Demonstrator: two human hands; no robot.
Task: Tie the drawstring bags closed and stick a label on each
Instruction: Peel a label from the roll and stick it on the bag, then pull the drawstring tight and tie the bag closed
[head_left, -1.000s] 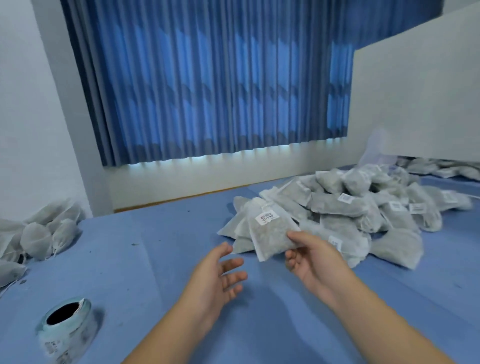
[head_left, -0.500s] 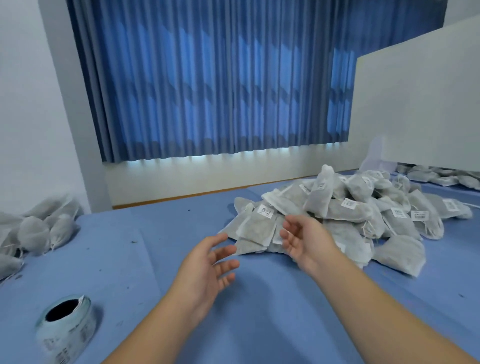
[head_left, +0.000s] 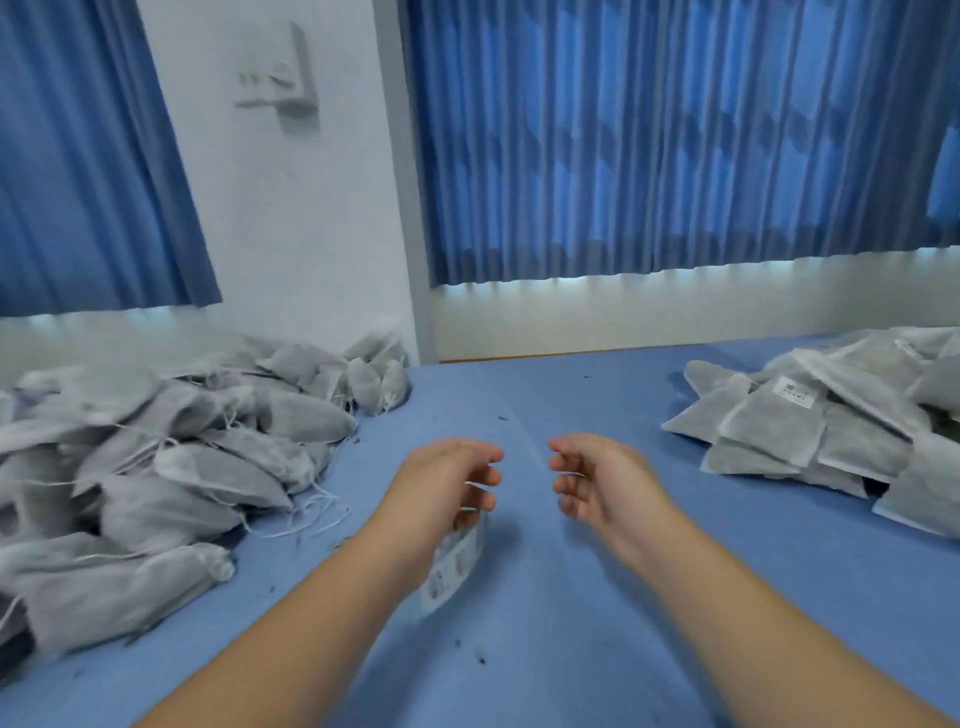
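A heap of grey drawstring bags with loose white strings lies on the left of the blue table; I see no labels on them. A second pile of bags carrying white labels lies at the right. My left hand and my right hand hover over the middle of the table, palms facing each other, fingers loosely curled, holding nothing. The roll of labels stands under my left hand and forearm, mostly hidden by them.
Blue curtains and a white wall run behind the table's far edge. Small dark crumbs dot the cloth near my arms. Loose white strings trail from the left heap toward my left arm.
The labelled bag has left my right hand and lies on the right pile. My view has swung left, bringing the unlabelled heap in. Both hands are now empty over the table's middle.
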